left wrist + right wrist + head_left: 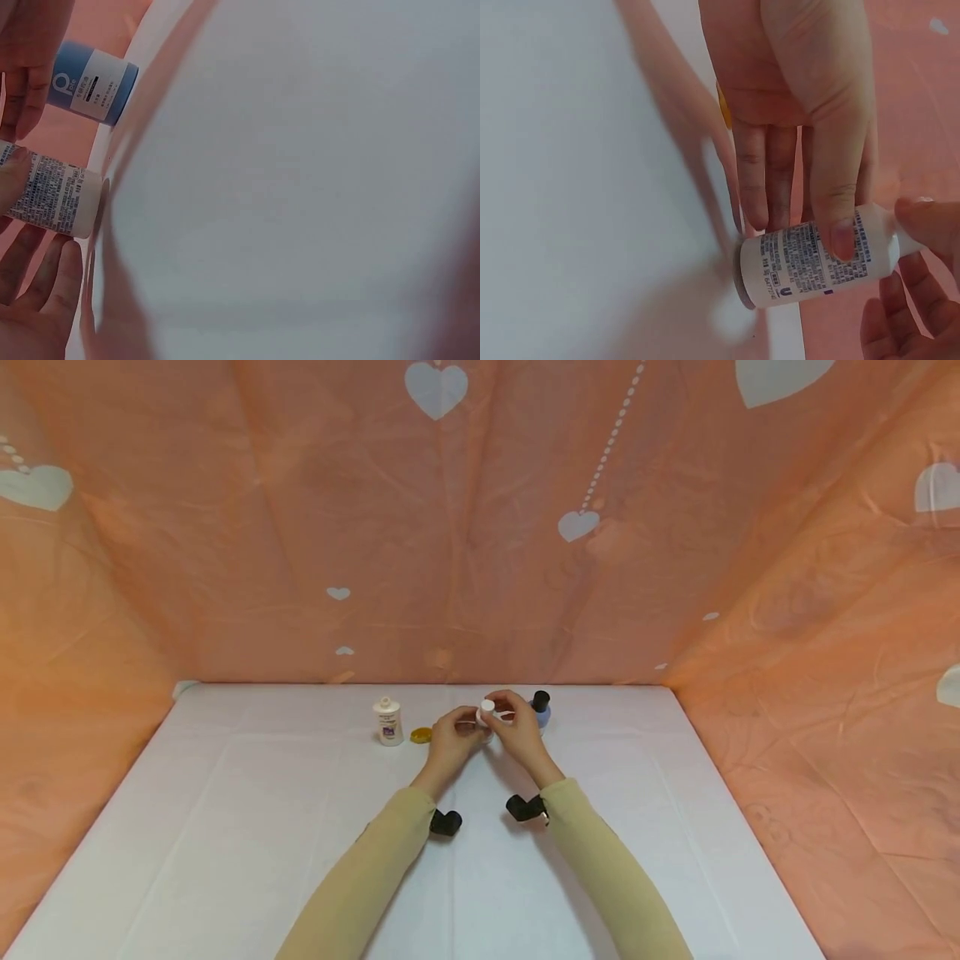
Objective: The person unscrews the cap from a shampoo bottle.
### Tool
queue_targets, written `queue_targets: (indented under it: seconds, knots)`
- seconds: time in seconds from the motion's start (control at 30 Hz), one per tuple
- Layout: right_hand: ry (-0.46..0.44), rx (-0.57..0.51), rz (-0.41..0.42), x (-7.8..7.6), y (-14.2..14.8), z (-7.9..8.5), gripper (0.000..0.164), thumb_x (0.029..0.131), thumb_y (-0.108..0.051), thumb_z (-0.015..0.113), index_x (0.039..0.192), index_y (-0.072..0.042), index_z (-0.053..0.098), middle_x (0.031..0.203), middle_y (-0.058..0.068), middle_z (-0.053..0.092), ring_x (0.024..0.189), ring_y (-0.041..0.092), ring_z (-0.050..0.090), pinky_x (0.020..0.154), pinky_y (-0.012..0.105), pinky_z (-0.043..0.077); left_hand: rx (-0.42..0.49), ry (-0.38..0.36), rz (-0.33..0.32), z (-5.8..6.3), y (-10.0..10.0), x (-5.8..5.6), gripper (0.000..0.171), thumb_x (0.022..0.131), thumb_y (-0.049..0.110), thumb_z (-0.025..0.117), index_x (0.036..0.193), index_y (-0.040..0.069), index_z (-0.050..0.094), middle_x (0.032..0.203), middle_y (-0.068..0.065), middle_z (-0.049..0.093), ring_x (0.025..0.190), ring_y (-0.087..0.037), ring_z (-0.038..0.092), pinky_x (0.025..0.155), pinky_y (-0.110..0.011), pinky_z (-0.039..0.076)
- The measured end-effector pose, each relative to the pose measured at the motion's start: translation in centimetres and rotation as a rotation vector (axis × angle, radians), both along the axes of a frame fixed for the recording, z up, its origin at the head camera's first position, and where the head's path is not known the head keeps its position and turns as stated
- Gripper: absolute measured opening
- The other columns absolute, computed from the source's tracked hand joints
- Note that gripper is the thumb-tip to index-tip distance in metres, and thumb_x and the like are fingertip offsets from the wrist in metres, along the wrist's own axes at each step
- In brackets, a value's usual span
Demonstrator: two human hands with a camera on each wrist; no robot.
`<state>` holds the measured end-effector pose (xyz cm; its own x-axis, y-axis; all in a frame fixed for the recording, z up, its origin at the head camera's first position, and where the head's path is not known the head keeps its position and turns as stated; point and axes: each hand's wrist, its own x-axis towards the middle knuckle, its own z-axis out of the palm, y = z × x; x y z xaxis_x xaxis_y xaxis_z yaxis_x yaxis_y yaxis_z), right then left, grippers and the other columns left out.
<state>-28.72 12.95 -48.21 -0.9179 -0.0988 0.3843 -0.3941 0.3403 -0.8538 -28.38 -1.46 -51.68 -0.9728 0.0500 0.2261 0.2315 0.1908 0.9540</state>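
A small white bottle [787,264] with dense printed text stands upright between the two hands, its base at or just above the table. My left hand [450,745] grips the bottle's body, thumb across the printed side. On the other side, my right hand [522,737] pinches the white cap [487,706] at the top between thumb and fingers. The right hand's other fingers are loosely bent, clear of the body. Close beyond the right hand stands a blue bottle [94,82] with a white label and a black cap [541,699].
Left of the hands, a cream bottle [389,727] with a printed label stands on the white-covered table [300,860]. A round yellow object [421,736] lies between it and the left hand. An orange curtain with hearts [450,543] rises behind the table.
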Motion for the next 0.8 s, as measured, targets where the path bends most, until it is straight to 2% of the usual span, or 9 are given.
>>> queue_targets:
  seconds: [0.23,0.33,0.37,0.47,0.57,0.63,0.8]
  knots:
    - [-0.006,-0.027,0.046,1.1,0.0,0.1,0.028,0.085,-0.007,0.073,0.110,0.001,0.063,0.105,0.017,0.064,0.097,0.033,0.059,0.082,0.055,0.047,0.010,0.003,-0.003,0.2,-0.5,1.1,0.035,0.078,0.002,0.078,0.112,0.002,0.066,0.108,-0.010,0.066,0.096,-0.024,0.064,0.083,-0.031,0.054]
    - [-0.012,-0.018,0.075,2.4,-0.1,1.7,0.029,0.086,-0.003,0.071,0.111,0.006,0.061,0.105,0.022,0.063,0.098,0.036,0.059,0.083,0.057,0.046,0.032,0.006,0.002,0.6,-0.5,1.8,0.035,0.078,-0.001,0.077,0.111,0.001,0.066,0.108,-0.012,0.066,0.097,-0.026,0.063,0.084,-0.034,0.053]
    - [-0.013,-0.013,0.083,2.9,-0.1,2.4,0.029,0.086,-0.001,0.070,0.112,0.007,0.061,0.105,0.023,0.062,0.098,0.038,0.059,0.083,0.057,0.047,0.042,0.011,-0.003,1.1,-0.6,2.2,0.035,0.078,-0.001,0.077,0.111,-0.001,0.065,0.108,-0.014,0.066,0.098,-0.028,0.063,0.085,-0.037,0.053]
    - [-0.025,-0.024,0.110,4.2,-0.3,4.0,0.029,0.086,0.002,0.068,0.112,0.011,0.059,0.105,0.026,0.061,0.098,0.040,0.059,0.083,0.056,0.047,0.042,0.026,0.000,1.6,-0.7,2.8,0.035,0.077,-0.001,0.078,0.110,0.000,0.065,0.108,-0.014,0.066,0.098,-0.028,0.063,0.085,-0.036,0.053]
    - [-0.037,-0.060,0.129,4.7,-0.2,4.4,0.029,0.086,0.002,0.068,0.112,0.011,0.058,0.106,0.026,0.061,0.098,0.040,0.058,0.084,0.054,0.047,0.042,0.027,-0.011,2.1,-0.9,3.4,0.037,0.076,0.001,0.079,0.110,0.001,0.065,0.108,-0.013,0.066,0.099,-0.028,0.063,0.086,-0.036,0.053]
    - [-0.051,-0.082,0.141,5.0,-0.2,4.6,0.029,0.087,0.002,0.068,0.112,0.011,0.058,0.107,0.026,0.060,0.098,0.039,0.058,0.084,0.052,0.047,0.038,0.024,-0.014,2.0,-1.0,3.6,0.039,0.075,0.003,0.081,0.111,0.004,0.065,0.109,-0.011,0.066,0.099,-0.026,0.063,0.087,-0.036,0.052]
    - [-0.072,-0.098,0.159,6.0,-0.4,5.2,0.030,0.087,0.001,0.068,0.113,0.011,0.058,0.109,0.024,0.060,0.098,0.037,0.058,0.085,0.048,0.049,0.041,0.055,-0.031,2.5,-1.4,4.6,0.040,0.075,0.004,0.082,0.111,0.005,0.065,0.109,-0.009,0.066,0.101,-0.025,0.063,0.089,-0.038,0.051]
